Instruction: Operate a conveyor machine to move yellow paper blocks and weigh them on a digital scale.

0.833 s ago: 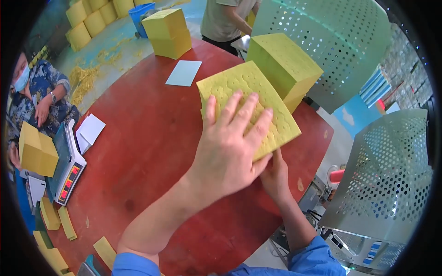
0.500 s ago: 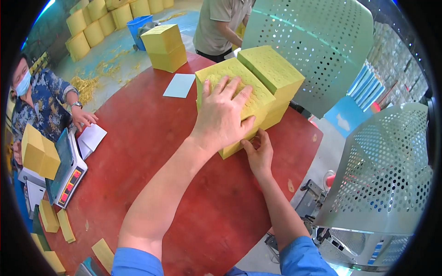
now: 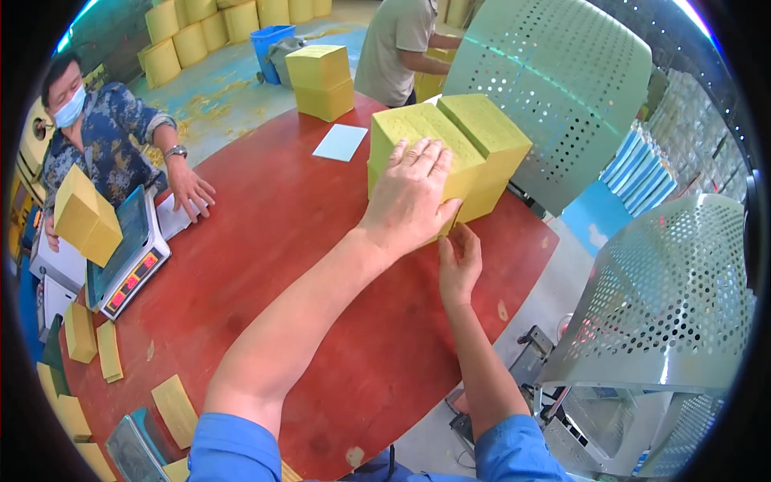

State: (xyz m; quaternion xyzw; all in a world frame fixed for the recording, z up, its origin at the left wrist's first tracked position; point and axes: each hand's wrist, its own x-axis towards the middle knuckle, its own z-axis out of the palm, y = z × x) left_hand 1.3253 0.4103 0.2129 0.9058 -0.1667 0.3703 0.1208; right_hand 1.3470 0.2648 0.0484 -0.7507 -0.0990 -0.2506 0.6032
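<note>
Two tall stacks of yellow paper stand side by side on the red table (image 3: 281, 241). My left hand (image 3: 411, 197) lies over the near stack (image 3: 418, 120), fingers stretched flat on its top and thumb along its front side. At the lower front corner of that stack my right hand (image 3: 461, 265) has its thumb and bent fingers against the paper; part of the grip is hidden. The far stack (image 3: 486, 124) sits close behind on the right, with a narrow groove between the tops. A pale blue sheet (image 3: 340, 142) lies left of the stacks.
On the left a person in a mask (image 3: 112, 136) rests a hand beside a scale (image 3: 132, 277) bearing a yellow block (image 3: 84, 213). Another yellow stack (image 3: 321, 84) stands at the far edge. Perforated metal chairs (image 3: 554, 88) border the right side. Loose yellow bundles (image 3: 175, 410) lie near left.
The lower part of the near stack, which stuck out toward me, has moved inward, and my hands have gone with it. The masked person's hand has slid right. The view has shifted slightly.
</note>
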